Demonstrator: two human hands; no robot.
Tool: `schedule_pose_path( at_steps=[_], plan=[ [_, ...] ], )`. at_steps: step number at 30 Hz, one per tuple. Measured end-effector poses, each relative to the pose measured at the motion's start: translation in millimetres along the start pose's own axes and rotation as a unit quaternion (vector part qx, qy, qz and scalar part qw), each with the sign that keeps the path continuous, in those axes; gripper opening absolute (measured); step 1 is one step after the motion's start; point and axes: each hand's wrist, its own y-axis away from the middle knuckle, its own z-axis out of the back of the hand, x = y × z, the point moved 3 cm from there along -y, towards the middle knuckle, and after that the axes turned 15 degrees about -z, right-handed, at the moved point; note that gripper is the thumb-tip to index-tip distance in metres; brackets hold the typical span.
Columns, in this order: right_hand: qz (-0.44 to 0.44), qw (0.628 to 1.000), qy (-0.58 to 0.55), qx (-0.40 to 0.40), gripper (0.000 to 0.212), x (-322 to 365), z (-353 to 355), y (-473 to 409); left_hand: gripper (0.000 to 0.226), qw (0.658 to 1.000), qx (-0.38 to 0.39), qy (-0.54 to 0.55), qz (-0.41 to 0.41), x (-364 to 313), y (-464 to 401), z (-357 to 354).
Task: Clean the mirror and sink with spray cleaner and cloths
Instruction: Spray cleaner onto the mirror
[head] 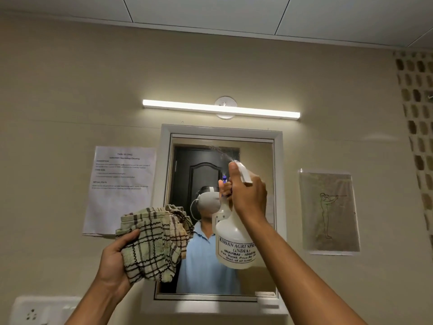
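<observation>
Before the upper right corner of the white-framed wall mirror (257, 156), the right hand (246, 191) curls around the neck of the translucent white plastic spray bottle (234, 245), probably light and slick, while the left hand (114, 261) clutches the soft, limp checked cloth (152, 242).

Beside the mirror (222, 207), the taped notice's (120, 188) small print blurs beyond reading; the spray bottle (234, 245) and checked cloth (152, 245) hide part of its reflection; a socket plate (39, 310) below-left is cropped.
</observation>
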Motion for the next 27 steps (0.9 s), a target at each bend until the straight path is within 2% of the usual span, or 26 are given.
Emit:
schedule_pose_path(
  at_steps=[5,11,16,24,27],
  plan=[
    [0.023,1.0,-0.002,0.005,0.047,13.5,-27.4,20.1,0.035,1.0,-0.018,-0.005,-0.007,-7.6,4.5,9.6],
    [0.034,0.999,0.015,0.036,0.059,20.7,-57.3,44.3,0.043,1.0,-0.025,-0.014,-0.007,-12.7,11.8,18.7],
    [0.025,0.997,0.04,0.056,0.053,14.9,-65.5,60.0,0.042,1.0,-0.029,-0.011,-0.002,-13.1,18.1,27.9],
    [-0.007,0.998,0.039,0.048,0.044,-13.9,-37.5,70.1,0.039,0.999,-0.024,-0.001,0.021,0.9,23.2,31.3],
    [-0.024,0.997,0.063,0.028,0.048,-26.7,-18.0,59.6,0.04,1.0,-0.015,0.003,0.028,9.6,22.9,24.3]
  ],
)
